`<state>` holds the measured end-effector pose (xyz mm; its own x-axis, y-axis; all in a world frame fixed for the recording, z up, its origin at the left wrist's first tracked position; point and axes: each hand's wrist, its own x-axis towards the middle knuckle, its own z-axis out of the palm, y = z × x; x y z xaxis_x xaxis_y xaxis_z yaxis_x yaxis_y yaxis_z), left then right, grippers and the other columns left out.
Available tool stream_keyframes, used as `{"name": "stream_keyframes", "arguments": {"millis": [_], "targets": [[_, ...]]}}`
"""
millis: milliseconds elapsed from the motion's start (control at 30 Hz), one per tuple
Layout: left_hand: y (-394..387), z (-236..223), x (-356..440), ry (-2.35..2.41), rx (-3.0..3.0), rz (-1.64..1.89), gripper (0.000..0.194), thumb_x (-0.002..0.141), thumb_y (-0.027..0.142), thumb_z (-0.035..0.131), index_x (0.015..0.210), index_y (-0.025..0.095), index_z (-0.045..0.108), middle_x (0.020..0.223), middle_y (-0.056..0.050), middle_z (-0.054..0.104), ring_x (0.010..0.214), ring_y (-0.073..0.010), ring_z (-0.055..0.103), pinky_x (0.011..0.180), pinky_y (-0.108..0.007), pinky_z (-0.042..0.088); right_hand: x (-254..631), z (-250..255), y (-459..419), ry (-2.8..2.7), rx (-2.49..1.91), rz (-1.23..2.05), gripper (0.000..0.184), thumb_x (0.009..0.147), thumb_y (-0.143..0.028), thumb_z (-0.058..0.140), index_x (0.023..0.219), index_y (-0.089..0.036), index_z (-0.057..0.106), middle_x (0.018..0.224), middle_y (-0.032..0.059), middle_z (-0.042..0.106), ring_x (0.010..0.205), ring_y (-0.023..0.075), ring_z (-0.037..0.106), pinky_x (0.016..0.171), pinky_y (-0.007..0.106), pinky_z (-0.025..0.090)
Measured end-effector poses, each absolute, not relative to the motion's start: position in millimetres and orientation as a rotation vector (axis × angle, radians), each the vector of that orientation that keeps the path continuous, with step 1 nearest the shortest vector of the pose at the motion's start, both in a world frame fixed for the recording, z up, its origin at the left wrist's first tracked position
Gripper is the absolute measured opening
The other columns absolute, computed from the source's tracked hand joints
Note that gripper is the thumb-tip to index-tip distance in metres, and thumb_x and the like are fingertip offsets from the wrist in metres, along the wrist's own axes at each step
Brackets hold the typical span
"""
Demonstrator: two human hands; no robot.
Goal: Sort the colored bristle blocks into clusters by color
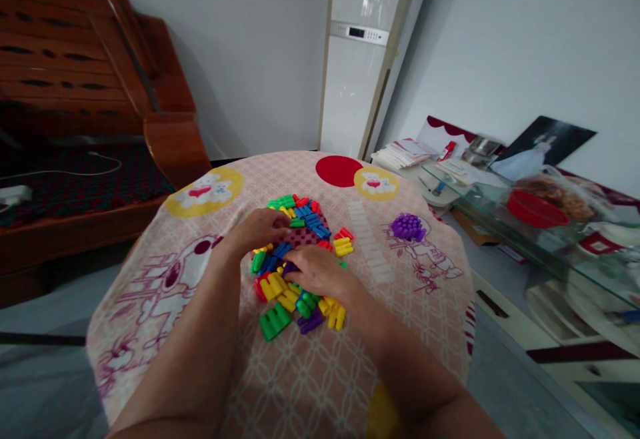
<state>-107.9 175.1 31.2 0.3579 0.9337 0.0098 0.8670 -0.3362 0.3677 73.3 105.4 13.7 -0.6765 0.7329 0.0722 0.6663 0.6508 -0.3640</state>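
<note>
Several colourful plastic building blocks lie in a loose pile on a cloth-covered round table (280, 385). My left hand (263, 229) is over the left side of the pile, its fingers bent and apart, close to a green block (297, 223). My right hand (317, 269) reaches in from the right, and its fingertips close on a dark purple block (289, 268). Blue blocks (316, 224) lie beyond my hands. Nearer to me are yellow blocks (273, 286), a wide green block (275, 321) and a purple block (311, 321). My hands cover part of the pile.
A spiky purple cluster (409, 227) sits on the table's right side. A glass shelf (500, 225) to the right holds a red bowl (536, 209) and papers. A wooden bench (170, 125) stands at the left, a tall white cabinet-like unit (355, 85) behind.
</note>
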Motion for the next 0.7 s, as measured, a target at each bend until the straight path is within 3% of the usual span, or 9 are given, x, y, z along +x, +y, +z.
{"name": "stream_keyframes", "arguments": {"millis": [167, 300, 433, 567, 700], "targets": [[177.6, 27.1, -110.3, 1.6, 2.322, 0.315, 0.037, 0.076, 0.043, 0.054, 0.099, 0.021, 0.074, 0.086, -0.002, 0.075, 0.076, -0.0187, 0.067, 0.066, -0.025, 0.044, 74.0, 11.7, 109.6, -2.53, -1.077, 0.531, 0.022, 0.079, -0.022, 0.075, 0.102, -0.02, 0.072, 0.103, 0.0067, 0.074, 0.098, 0.0206, 0.066, 0.083, 0.028, 0.045], [177.2, 28.0, -110.9, 1.581, 2.323, 0.303, 0.039, 0.077, 0.045, 0.053, 0.1, 0.021, 0.074, 0.087, -0.002, 0.076, 0.079, -0.019, 0.067, 0.066, -0.025, 0.044, 95.6, 30.4, 120.3, -2.265, -1.125, 0.591, 0.015, 0.078, -0.014, 0.07, 0.092, -0.018, 0.075, 0.094, 0.0043, 0.074, 0.087, 0.0165, 0.066, 0.08, 0.026, 0.047], [175.8, 29.9, -110.2, 1.614, 2.337, 0.293, 0.038, 0.077, 0.041, 0.052, 0.101, 0.021, 0.074, 0.087, -0.002, 0.076, 0.079, -0.0189, 0.067, 0.068, -0.025, 0.045, 151.2, 49.4, 138.8, -1.98, -1.232, 0.62, 0.022, 0.075, -0.013, 0.064, 0.092, -0.017, 0.076, 0.087, 0.0027, 0.075, 0.078, 0.0152, 0.068, 0.073, 0.024, 0.051], [173.6, 31.4, -107.7, 1.646, 2.327, 0.295, 0.035, 0.077, 0.041, 0.054, 0.1, 0.024, 0.074, 0.086, 0.0, 0.076, 0.077, -0.018, 0.067, 0.068, -0.023, 0.046, 227.6, 59.1, 147.8, -1.651, -1.595, 0.379, 0.028, 0.069, -0.014, 0.063, 0.094, -0.013, 0.076, 0.081, 0.0059, 0.075, 0.071, 0.0175, 0.07, 0.067, 0.025, 0.053], [172.1, 32.4, -104.1, 1.685, 2.312, 0.265, 0.035, 0.077, 0.039, 0.055, 0.102, 0.024, 0.075, 0.09, -0.001, 0.077, 0.08, -0.0186, 0.068, 0.07, -0.023, 0.047, 290.2, 60.6, 139.5, -1.547, -1.872, 0.165, 0.024, 0.066, -0.013, 0.062, 0.083, -0.013, 0.078, 0.074, 0.0075, 0.075, 0.068, 0.0203, 0.071, 0.068, 0.027, 0.054]]}}
